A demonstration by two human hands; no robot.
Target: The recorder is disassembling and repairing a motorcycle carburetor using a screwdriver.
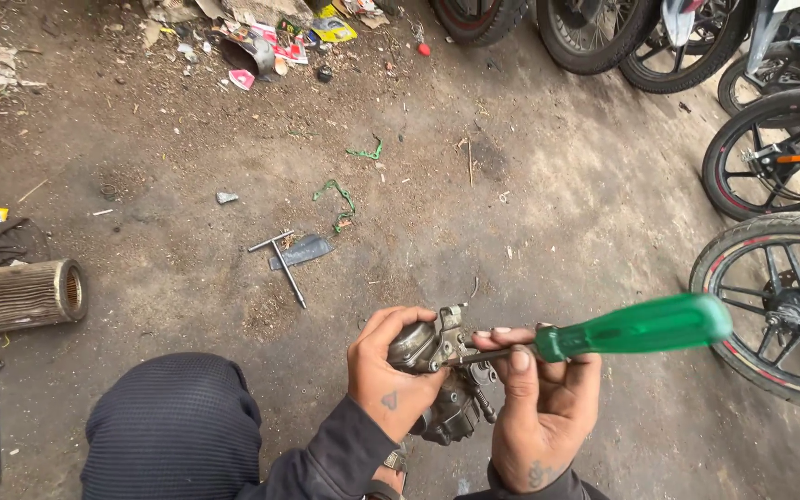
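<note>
Two hands at work over dirt floor [530,185]. Left hand [391,375] wrapped round carburetor [442,380], held above knee. Right hand [539,407] closed on green-handled screwdriver [641,326], tip at carburetor body. Keep blade square in the slot; brace firmly.

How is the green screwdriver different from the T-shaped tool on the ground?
The green-handled screwdriver is held in the right hand, its tip against the metal part; the T-shaped tool lies untouched on the dirt floor. The screwdriver has a bright plastic handle; the T-tool is bare grey metal with a crossbar. Both have thin metal shafts.
</note>
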